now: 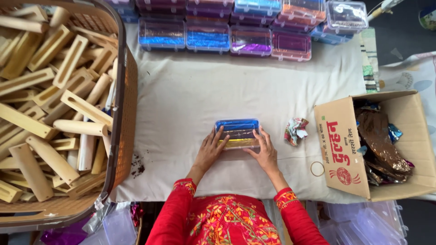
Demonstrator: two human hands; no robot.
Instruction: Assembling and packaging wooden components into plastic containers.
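Your left hand (210,150) and right hand (265,152) press flat on box (237,133) lid, mid-counter (181,100) near front edge. Closing step; next likely needs firm, even push till lid snaps.

Counted: 1 clear plastic box w/ blue and gold foil inside (237,134), under 2 hands, left hand (210,149) and right hand (265,151). 4 clear plastic boxes of coloured foil in the front row at the desk's far edge (225,37) (more stacked behind, approx. 5, partly cut off). 1 brown woven basket (126,113) of pale slotted wooden blocks (68,63), too many to count. 1 open cardboard carton (349,140). 1 crumpled foil wad (296,130). 1 rubber band ring (317,169).
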